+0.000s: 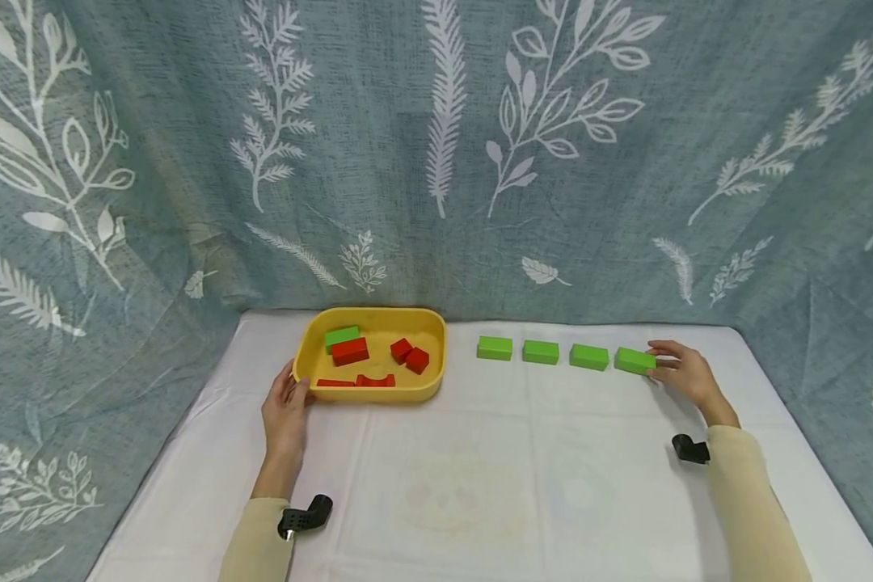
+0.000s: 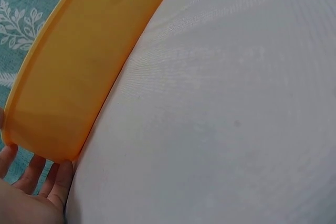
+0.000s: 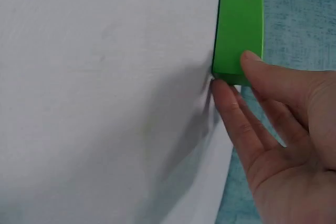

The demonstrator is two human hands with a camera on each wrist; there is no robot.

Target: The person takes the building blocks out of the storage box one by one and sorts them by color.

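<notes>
Head view: my right hand (image 1: 684, 373) is at mid right of the frame, on the rightmost green block (image 1: 634, 360). The right wrist view shows the thumb on the block's top and the fingertips (image 3: 223, 88) at its near end. Fingers are mostly straight. It's a light pinch or a touch; I can't tell how firm.

That block ends a row of four green blocks on the white cloth (image 1: 480, 477), right of centre. The other three (image 1: 541, 352) sit to its left, evenly spaced, not touching.

My left hand (image 1: 285, 410) is at lower left of centre, against the left corner of the yellow tray (image 1: 301, 356). The left wrist view shows straight fingers (image 2: 60, 182) at the tray's outer wall, so touching, not wrapped round it.

The tray holds one green block (image 1: 342, 335), plus red blocks (image 1: 350, 351) of mixed shapes, one arch-shaped (image 1: 375, 380) along the near wall.

The leaf-print curtain (image 1: 436, 145) fills the top half of the frame.
</notes>
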